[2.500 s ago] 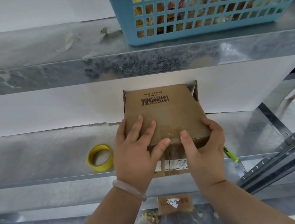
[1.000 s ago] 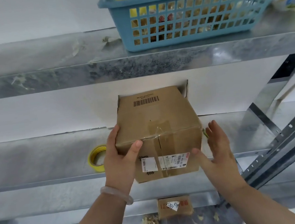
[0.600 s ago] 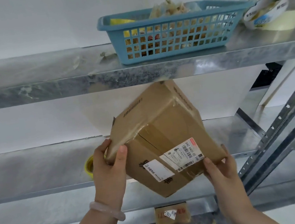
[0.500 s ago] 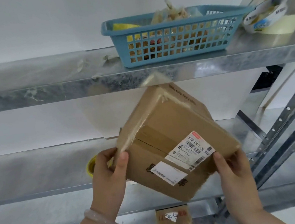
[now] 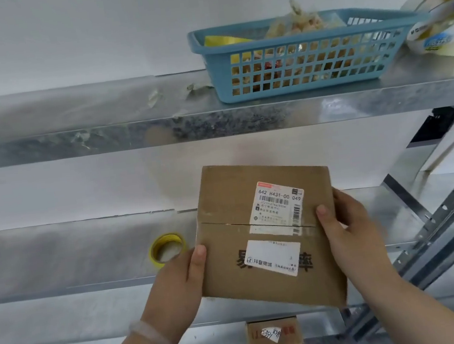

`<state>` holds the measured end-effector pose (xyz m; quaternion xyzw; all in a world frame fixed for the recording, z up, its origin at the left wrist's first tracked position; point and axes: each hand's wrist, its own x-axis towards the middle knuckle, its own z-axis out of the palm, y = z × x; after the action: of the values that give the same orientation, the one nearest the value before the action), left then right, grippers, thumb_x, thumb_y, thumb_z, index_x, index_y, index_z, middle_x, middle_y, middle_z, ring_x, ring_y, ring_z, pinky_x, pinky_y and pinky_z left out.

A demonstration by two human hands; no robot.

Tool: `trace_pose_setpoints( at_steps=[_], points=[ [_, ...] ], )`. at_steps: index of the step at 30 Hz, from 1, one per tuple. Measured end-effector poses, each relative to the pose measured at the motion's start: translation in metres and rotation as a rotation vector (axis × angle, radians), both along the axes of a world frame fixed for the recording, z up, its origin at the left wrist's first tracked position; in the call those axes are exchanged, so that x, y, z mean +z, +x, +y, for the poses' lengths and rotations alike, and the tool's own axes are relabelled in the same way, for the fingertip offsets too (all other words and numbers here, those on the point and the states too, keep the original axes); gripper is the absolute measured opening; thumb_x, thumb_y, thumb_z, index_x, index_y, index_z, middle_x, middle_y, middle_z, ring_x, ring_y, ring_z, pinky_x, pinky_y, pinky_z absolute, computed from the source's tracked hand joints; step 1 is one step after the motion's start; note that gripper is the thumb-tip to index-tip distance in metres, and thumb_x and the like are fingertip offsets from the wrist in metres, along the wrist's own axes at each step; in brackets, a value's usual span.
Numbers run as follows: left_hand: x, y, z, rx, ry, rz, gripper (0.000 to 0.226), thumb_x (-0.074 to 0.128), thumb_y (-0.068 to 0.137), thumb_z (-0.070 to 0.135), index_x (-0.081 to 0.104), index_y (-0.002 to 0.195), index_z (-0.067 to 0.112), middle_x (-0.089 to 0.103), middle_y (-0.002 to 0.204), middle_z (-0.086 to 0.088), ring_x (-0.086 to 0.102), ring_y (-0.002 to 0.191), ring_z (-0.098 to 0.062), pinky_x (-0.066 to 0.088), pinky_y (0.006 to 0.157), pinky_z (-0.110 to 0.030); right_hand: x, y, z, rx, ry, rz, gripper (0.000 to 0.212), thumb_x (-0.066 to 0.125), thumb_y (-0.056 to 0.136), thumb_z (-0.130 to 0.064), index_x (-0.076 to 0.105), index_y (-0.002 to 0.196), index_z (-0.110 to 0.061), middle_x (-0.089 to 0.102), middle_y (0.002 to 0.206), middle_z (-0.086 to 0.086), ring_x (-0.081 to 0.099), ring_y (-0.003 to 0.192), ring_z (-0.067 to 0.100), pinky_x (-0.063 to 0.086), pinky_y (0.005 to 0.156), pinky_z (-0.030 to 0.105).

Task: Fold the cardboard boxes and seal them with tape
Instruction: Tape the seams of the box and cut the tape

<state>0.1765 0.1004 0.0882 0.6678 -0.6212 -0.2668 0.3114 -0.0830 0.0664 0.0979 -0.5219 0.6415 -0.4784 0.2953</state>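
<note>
Box held in both hands.
Left hand and right hand clamp fingers on its side edges; yellow tape lies on the shelf behind.

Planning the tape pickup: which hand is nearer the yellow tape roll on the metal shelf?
Left. The left hand grips the brown cardboard box just beside the yellow tape roll; the right hand grips the box's opposite edge.

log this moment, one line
left hand: holds cardboard box | right hand: same | labels: facing camera | yellow tape roll: on shelf
</note>
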Motion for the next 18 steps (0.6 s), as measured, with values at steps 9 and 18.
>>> trace_pose_setpoints(
  at_steps=[9, 18],
  points=[
    [-0.021, -0.004, -0.041, -0.156, -0.159, -0.356, 0.057, 0.010, 0.094, 0.054, -0.005, 0.149, 0.046, 0.007, 0.159, 0.010, 0.041, 0.128, -0.019, 0.044, 0.100, -0.035, -0.039, 0.013, -0.049, 0.200, 0.293, 0.270, 0.077, 0.048, 0.095, -0.048, -0.006, 0.150, -0.048, 0.044, 0.145, 0.001, 0.052, 0.123, 0.021, 0.046, 0.101, 0.042],
    [-0.018, -0.011, -0.066, -0.265, -0.210, -0.322, 0.063, 0.020, 0.091, 0.049, 0.020, 0.151, 0.032, -0.008, 0.158, 0.019, 0.017, 0.143, -0.007, 0.025, 0.111, -0.022, -0.049, 0.016, -0.051, 0.156, 0.311, 0.350, 0.063, 0.043, 0.095, -0.055, 0.013, 0.150, -0.051, 0.006, 0.162, -0.001, 0.031, 0.142, 0.025, 0.038, 0.110, 0.042]
  ],
)
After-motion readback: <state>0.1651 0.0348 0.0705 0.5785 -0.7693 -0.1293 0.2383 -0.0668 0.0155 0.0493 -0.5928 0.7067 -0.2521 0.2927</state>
